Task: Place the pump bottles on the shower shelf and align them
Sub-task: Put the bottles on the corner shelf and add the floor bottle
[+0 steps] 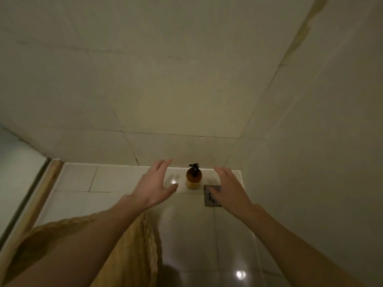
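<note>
The brown bottle (193,179) stands far off by the wall, between the open, empty left hand (154,186) and right hand (229,188); it looks hard, smooth and maybe slippery, so hold its round middle.

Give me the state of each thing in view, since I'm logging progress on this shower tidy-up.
pump bottle: upright on the floor by the wall, untouched
left hand: open, empty, left of the bottle
right hand: open, empty, over the drain
floor drain: partly hidden by the right hand
yellow cloth: hanging below the left forearm

2 bare forearms, no sleeves, yellow garment (132,251).
</note>
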